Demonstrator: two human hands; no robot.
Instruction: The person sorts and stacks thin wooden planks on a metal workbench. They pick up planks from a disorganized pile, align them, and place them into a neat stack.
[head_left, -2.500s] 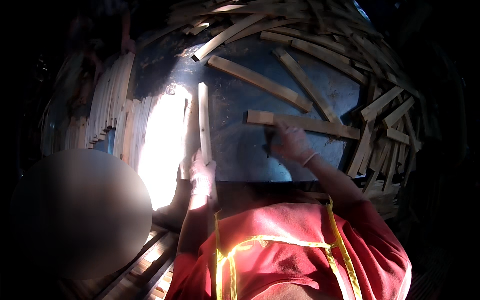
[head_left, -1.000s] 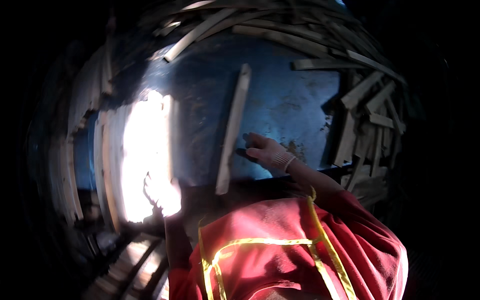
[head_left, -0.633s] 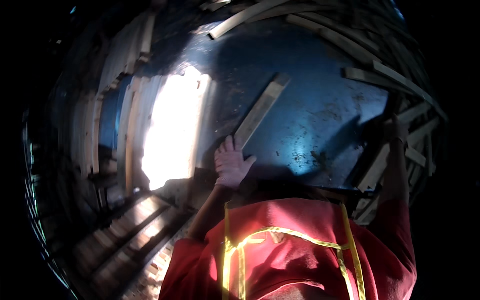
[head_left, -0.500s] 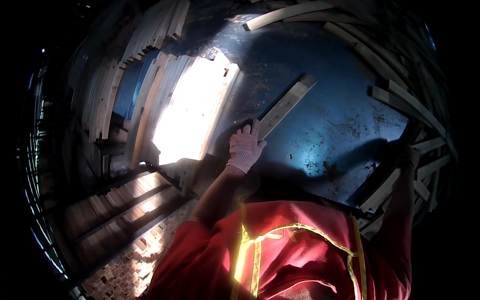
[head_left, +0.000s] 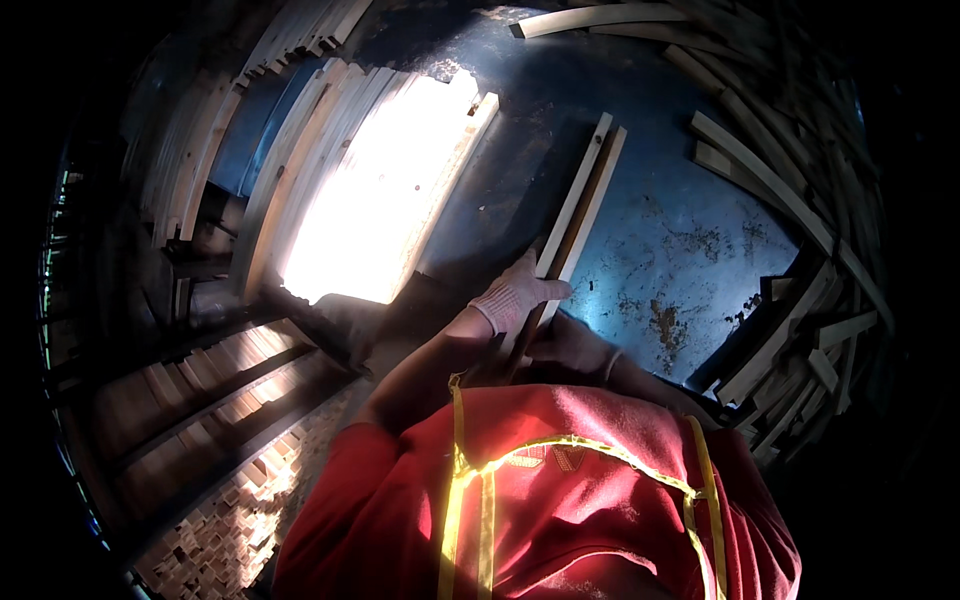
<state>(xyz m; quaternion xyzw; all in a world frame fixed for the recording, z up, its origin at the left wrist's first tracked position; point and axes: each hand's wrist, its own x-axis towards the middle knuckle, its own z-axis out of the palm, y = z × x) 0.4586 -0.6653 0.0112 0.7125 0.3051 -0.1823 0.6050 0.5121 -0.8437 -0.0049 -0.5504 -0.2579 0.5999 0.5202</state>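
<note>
My left hand (head_left: 515,295), in a pale knit glove, grips a long piece of wood (head_left: 585,215) that slants up and away over the blue metal surface. Two pale lengths run along the piece with a brown band between them; whether it is one grooved strip or two strips side by side I cannot tell. Lower down, close to my red shirt, my right hand (head_left: 575,347) is closed at the wood's near end. Shadow hides part of its fingers.
The blue metal tabletop (head_left: 690,260) is worn and stained. Left of my hands lies a row of sunlit boards (head_left: 370,190). Loose wooden strips (head_left: 800,200) are heaped along the right side. At lower left, wood pieces (head_left: 190,390) sit in rows above a pile of small offcuts (head_left: 225,525).
My right hand has come from the heap at the right to the wood's near end. The wood stands steeper in view, with two pale lengths now showing. My left hand has shifted slightly right.
</note>
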